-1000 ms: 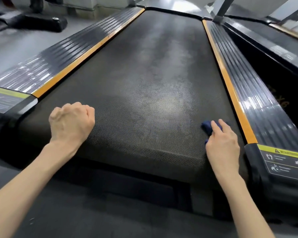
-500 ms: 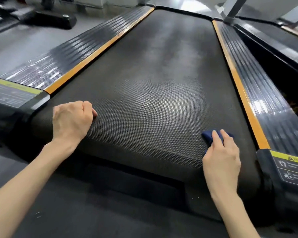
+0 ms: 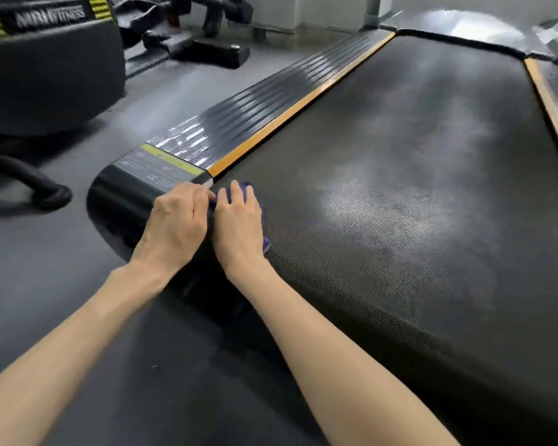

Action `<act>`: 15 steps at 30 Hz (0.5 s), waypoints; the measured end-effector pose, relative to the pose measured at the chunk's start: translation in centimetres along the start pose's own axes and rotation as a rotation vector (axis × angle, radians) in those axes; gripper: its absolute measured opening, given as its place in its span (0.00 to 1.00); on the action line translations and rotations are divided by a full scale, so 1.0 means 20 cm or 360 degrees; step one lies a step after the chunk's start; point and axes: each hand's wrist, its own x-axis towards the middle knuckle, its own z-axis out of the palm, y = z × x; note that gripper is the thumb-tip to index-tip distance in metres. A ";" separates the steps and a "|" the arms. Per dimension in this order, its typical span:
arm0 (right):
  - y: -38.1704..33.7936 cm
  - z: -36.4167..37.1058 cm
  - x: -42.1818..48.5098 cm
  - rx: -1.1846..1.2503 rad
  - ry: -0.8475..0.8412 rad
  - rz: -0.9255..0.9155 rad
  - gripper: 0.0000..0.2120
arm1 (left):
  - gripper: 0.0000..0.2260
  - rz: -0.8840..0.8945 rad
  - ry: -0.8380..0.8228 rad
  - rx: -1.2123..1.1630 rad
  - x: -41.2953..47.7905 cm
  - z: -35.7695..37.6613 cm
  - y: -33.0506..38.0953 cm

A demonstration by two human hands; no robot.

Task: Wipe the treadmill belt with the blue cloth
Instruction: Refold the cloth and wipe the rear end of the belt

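Observation:
The treadmill belt (image 3: pixel 400 188) is black and textured, with pale sheen patches down its middle. The blue cloth (image 3: pixel 251 192) lies at the belt's near left corner, mostly hidden under my right hand (image 3: pixel 239 230), which presses on it with fingers laid over it. Only the cloth's far edge and a sliver by my palm show. My left hand (image 3: pixel 174 226) sits right beside it, fingers curled, knuckles at the seam between the belt and the left rail's end cap (image 3: pixel 126 188). It holds nothing that I can see.
The left side rail (image 3: pixel 271 101), ribbed with an orange strip, runs along the belt; the right rail's orange strip (image 3: pixel 551 107) shows at the far right. Another dark gym machine (image 3: pixel 45 75) and a black equipment base (image 3: pixel 207 49) stand on the grey floor to the left.
My right hand has slid the cloth from the belt's near right corner across to its near left corner. My left hand has shifted left to the rail end. The view has swung left.

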 end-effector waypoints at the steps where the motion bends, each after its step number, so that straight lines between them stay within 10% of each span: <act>1: -0.01 0.01 0.00 0.0105 0.0018 -0.0078 0.20 | 0.16 0.0000 -0.0004 -0.0016 0.00 -0.02 -0.03; 7: 0.07 -0.04 -0.06 0.0936 0.0080 -0.0357 0.23 | 0.14 -0.0188 -0.0014 -0.0152 0.00 -0.04 -0.07; 15: 0.33 -0.20 -0.08 0.1054 -0.0036 -0.0523 0.24 | 0.14 -0.0683 -0.0488 -0.0440 0.14 -0.02 0.07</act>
